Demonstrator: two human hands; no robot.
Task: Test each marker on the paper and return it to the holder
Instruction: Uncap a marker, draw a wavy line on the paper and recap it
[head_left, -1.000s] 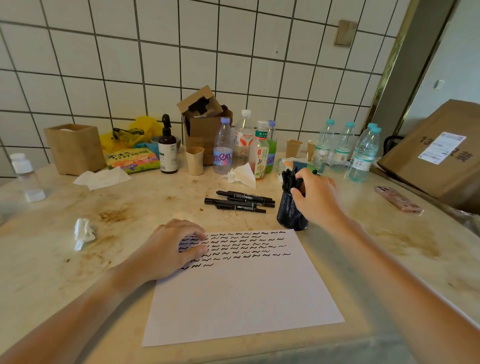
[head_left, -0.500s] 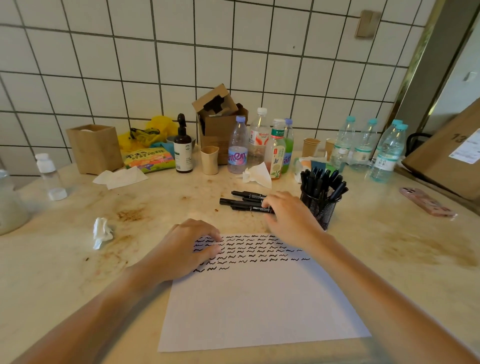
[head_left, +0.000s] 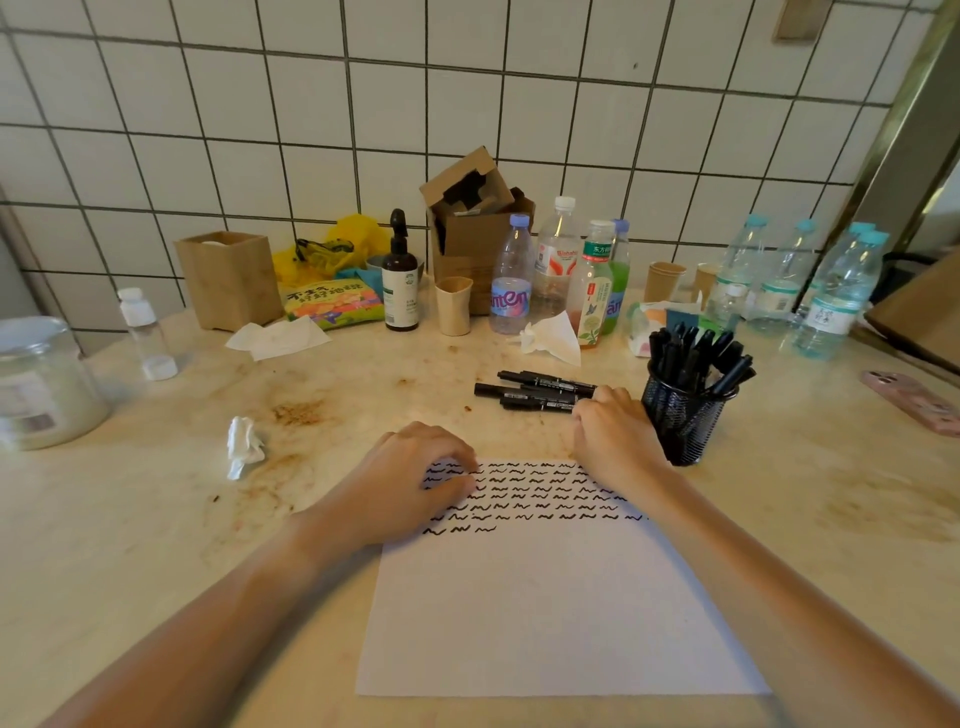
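A white sheet of paper (head_left: 545, 613) lies in front of me, with rows of black squiggles across its top. My left hand (head_left: 410, 483) rests on its top left corner, fingers loosely bent. Three loose black markers (head_left: 535, 389) lie on the counter just beyond the sheet. My right hand (head_left: 615, 441) reaches over their right ends, its fingers curled round the end of the nearest marker. A black mesh holder (head_left: 685, 415) full of black markers stands right beside that hand.
Water and drink bottles (head_left: 592, 280) stand along the tiled wall with a cardboard box (head_left: 475, 228), a pump bottle (head_left: 400, 275) and paper cups. A crumpled tissue (head_left: 244, 447) and a glass jar (head_left: 41, 384) are at left, a pink phone (head_left: 909, 400) at right.
My right hand left the holder's rim and moved left and down to the loose markers, closing on the end of one. The left hand stayed on the paper.
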